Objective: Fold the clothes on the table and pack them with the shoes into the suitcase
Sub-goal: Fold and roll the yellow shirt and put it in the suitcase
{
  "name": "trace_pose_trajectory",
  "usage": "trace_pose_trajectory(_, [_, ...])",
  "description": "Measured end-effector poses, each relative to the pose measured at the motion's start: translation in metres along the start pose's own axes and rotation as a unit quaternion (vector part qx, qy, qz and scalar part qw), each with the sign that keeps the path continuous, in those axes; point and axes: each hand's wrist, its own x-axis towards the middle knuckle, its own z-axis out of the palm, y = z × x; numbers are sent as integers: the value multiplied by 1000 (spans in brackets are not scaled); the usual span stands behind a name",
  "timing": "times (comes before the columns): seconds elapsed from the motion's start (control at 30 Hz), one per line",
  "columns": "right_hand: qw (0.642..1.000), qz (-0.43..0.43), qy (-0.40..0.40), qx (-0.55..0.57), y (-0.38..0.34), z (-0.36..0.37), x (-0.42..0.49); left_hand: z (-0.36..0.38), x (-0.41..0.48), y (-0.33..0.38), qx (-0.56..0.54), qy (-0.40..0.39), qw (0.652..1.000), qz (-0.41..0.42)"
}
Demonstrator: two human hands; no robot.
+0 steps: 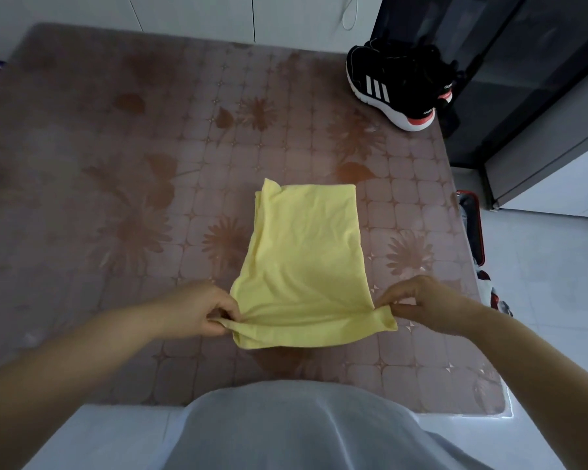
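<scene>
A pale yellow garment (302, 252) lies partly folded in the middle of the table (116, 147), its near edge lifted off the surface. My left hand (201, 308) pinches the near left corner of that edge. My right hand (421, 305) pinches the near right corner. A pair of black sneakers (399, 84) with white stripes and orange heels sits at the table's far right corner. A red-rimmed suitcase (472, 225) stands on the floor beyond the table's right edge, mostly hidden by the table.
The table wears a pinkish floral cover. A dark glass-fronted cabinet (523, 79) rises at the right rear. White walls run behind the table. Some red and white fabric (489, 293) shows on the pale floor tiles at right.
</scene>
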Motion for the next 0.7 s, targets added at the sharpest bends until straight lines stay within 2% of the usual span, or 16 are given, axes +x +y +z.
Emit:
trace_pose_trajectory(0.07, [997, 17, 24, 73, -2, -14, 7, -19, -3, 7, -131, 10, 991, 0])
trace_pose_trajectory(0.13, [975, 56, 104, 187, -4, -29, 23, -50, 3, 9, -235, 49, 971, 0])
trace_pose_trajectory(0.23, [912, 123, 215, 325, -7, -45, 60, -92, 35, 0, -280, 215, 934, -47])
trace_pose_trajectory(0.3, [898, 135, 269, 321, -13, -49, 85, -106, 65, -4, -295, 330, 890, -104])
trace_pose_trajectory(0.37, [905, 154, 266, 294, -18, -44, 100, -106, 90, -4, -312, 359, 860, -187])
trace_pose_trajectory(0.43, [915, 178, 237, 273, -24, -33, 103, -93, 104, -4, -316, 330, 852, -256])
trace_pose_trajectory(0.53, [921, 194, 241, 238, -15, -18, 104, -65, 108, 0, -274, 301, 866, -291])
trace_pose_trajectory(0.6, [915, 198, 257, 239, -12, -10, 107, -49, 108, 5, -227, 319, 872, -295])
trace_pose_trajectory(0.7, [907, 198, 299, 220, -13, -6, 116, -40, 112, 15, -215, 390, 847, -291])
